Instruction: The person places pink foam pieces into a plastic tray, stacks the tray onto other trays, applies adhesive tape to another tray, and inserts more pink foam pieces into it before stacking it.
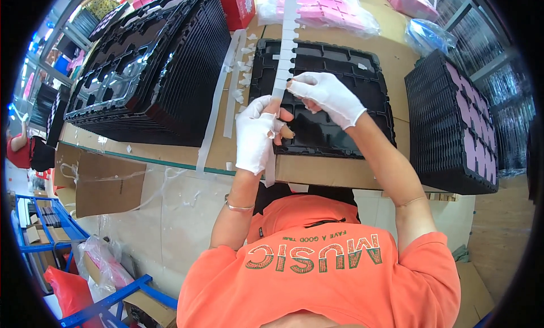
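A long white strip with small dark tabs along its right edge (288,30) runs down from the top of the view over a black plastic tray (334,59). My left hand (258,132), in a white glove with bare fingertips, grips the strip's lower end, thumb on top. My right hand (328,96), gloved the same way, pinches at the strip's right edge with thumb and forefinger. Its other fingers curl over the tray. The tray lies flat on brown cardboard (399,96), its shallow compartments facing up. Whether a loose tab sits between my right fingertips is too small to tell.
A tall stack of black trays (187,73) stands at the left, another stack with pink inserts (453,124) at the right. Pink pieces in clear plastic (323,13) and a red box (237,8) lie behind. White paper scraps (245,79) litter the cardboard. A blue rack (113,299) stands lower left.
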The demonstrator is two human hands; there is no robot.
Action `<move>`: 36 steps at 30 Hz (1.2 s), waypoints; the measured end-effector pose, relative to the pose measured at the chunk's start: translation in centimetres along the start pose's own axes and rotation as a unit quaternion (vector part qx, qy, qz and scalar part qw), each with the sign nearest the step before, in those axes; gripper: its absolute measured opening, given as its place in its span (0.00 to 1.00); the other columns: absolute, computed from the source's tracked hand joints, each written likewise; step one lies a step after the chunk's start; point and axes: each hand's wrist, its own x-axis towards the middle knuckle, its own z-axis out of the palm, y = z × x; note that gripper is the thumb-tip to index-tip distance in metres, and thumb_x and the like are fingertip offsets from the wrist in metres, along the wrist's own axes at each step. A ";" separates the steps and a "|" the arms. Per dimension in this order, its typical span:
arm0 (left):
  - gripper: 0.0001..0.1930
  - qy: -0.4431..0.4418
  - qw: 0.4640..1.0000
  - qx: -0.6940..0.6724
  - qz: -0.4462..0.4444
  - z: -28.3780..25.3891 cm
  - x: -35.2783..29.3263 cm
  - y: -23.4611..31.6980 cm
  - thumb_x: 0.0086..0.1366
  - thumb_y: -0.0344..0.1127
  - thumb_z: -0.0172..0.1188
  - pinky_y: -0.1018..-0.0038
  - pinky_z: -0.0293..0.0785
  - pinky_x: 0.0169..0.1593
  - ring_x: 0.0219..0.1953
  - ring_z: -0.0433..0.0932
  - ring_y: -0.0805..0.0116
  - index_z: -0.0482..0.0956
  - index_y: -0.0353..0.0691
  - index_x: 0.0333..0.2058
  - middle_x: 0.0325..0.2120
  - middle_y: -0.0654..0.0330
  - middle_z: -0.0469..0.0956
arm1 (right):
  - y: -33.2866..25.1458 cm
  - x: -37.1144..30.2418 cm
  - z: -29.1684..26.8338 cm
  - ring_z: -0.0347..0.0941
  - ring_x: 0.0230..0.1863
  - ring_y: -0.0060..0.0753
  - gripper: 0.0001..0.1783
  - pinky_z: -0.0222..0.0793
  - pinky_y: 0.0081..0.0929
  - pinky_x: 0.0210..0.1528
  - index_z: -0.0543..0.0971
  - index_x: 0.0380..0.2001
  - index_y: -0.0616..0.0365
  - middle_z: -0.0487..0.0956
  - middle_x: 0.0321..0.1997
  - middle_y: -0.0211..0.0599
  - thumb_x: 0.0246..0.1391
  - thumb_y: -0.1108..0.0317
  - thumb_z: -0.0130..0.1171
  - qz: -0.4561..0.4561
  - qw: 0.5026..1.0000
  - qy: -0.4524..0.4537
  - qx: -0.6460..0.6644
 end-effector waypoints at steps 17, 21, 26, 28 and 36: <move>0.14 0.162 0.956 0.172 0.175 -5.3 -1.5 1.5 0.70 0.38 0.55 0.85 0.60 0.22 0.19 0.70 0.83 0.77 0.35 0.48 0.26 0.64 0.78 | 0.4 -9.7 -11.4 0.65 0.25 0.14 0.14 0.59 0.16 0.26 0.79 0.28 0.60 0.72 0.23 0.22 0.54 0.59 0.61 0.032 0.972 0.148 -0.179; 0.15 0.150 0.956 0.183 0.173 -6.0 -1.4 2.0 0.70 0.40 0.55 0.86 0.59 0.22 0.19 0.70 0.83 0.77 0.33 0.46 0.24 0.64 0.76 | 6.3 -11.4 -13.7 0.71 0.30 0.25 0.14 0.65 0.24 0.33 0.79 0.29 0.65 0.76 0.26 0.31 0.54 0.61 0.58 0.023 0.938 0.121 -0.323; 0.15 0.211 0.939 0.216 0.166 -6.4 -1.4 2.0 0.69 0.35 0.57 0.84 0.64 0.25 0.24 0.74 0.79 0.76 0.32 0.49 0.31 0.59 0.79 | 8.0 -11.8 -11.6 0.77 0.40 0.49 0.13 0.73 0.41 0.43 0.80 0.32 0.58 0.79 0.35 0.46 0.54 0.59 0.55 0.100 0.750 0.188 -0.626; 0.15 0.249 0.866 0.343 0.266 -7.2 -1.1 0.6 0.67 0.33 0.59 0.81 0.68 0.30 0.28 0.76 0.74 0.76 0.32 0.49 0.36 0.57 0.79 | 7.6 -13.0 -11.1 0.77 0.39 0.48 0.11 0.73 0.42 0.40 0.79 0.35 0.56 0.78 0.35 0.45 0.55 0.61 0.54 0.058 0.743 0.209 -0.633; 0.11 0.134 0.721 0.541 0.412 -2.1 -4.8 -3.3 0.55 0.25 0.65 0.65 0.74 0.42 0.38 0.78 0.54 0.81 0.40 0.39 0.33 0.55 0.80 | 8.5 -15.0 -8.2 0.76 0.34 0.42 0.15 0.72 0.39 0.31 0.80 0.40 0.48 0.74 0.34 0.39 0.49 0.73 0.54 -0.066 0.702 0.161 -0.690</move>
